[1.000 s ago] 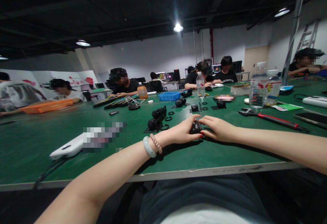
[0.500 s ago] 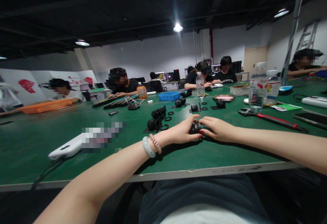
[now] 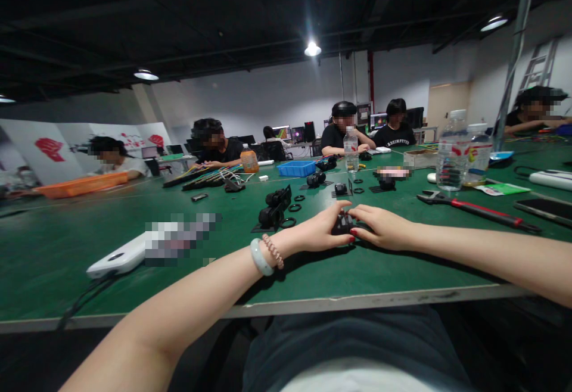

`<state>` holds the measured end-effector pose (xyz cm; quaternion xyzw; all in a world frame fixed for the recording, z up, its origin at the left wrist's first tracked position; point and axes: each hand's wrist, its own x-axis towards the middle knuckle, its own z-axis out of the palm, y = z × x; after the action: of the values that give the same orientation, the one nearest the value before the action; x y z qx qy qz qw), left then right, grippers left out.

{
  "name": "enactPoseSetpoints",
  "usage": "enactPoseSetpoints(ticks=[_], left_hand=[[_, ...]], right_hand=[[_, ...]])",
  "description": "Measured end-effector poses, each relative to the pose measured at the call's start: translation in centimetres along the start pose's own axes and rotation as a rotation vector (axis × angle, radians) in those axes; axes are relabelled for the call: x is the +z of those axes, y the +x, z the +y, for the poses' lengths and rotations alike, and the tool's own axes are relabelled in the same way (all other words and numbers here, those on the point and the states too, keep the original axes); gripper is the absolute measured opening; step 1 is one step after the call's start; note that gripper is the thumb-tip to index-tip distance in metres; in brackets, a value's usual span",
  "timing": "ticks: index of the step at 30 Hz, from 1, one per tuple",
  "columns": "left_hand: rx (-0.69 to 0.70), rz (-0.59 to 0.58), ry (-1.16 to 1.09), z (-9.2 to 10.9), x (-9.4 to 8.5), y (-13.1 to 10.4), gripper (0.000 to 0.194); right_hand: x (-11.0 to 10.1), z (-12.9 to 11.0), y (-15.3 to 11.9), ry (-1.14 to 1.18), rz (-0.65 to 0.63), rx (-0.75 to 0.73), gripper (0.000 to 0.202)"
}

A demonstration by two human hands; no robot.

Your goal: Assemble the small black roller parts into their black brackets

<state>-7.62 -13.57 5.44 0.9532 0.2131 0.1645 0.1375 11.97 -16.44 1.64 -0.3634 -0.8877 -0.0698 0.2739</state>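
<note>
Between my two hands, low over the green table (image 3: 313,282), is a small black ridged part (image 3: 343,223); its exact kind is hard to make out. My left hand (image 3: 324,228) wraps round its left side, thumb below and fingers above. From the right, the fingers of my right hand (image 3: 378,225) close on the same part, and they cover much of it. Left of my hands stand black cylindrical parts with flat plates (image 3: 273,207). Black rings (image 3: 288,223) lie beside them.
Pliers-like tool with red-and-black handle (image 3: 482,210) lies to the right, near plastic bottles (image 3: 451,156) and a phone (image 3: 543,210). A white power bank (image 3: 118,259) with a cable lies at left. A blue tray (image 3: 295,169) stands further back. Several people sit around the table.
My hands stay in nearly the same place on the black part. Across the table, a person in a black shirt has raised their head and brought a hand toward the face.
</note>
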Motion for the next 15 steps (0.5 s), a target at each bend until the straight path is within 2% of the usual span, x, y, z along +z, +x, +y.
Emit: enactPoseSetpoints(ticks=[10,15], left_hand=[[-0.004,0.000,-0.008,0.15,-0.08,-0.03,0.065],[0.010,0.002,-0.032,0.00,-0.03,-0.02,0.064]], right_hand=[[-0.01,-0.07,-0.20,-0.009,0.001,-0.001,0.041],[-0.10,-0.15,-0.22,0.005,0.059,-0.025,0.044]])
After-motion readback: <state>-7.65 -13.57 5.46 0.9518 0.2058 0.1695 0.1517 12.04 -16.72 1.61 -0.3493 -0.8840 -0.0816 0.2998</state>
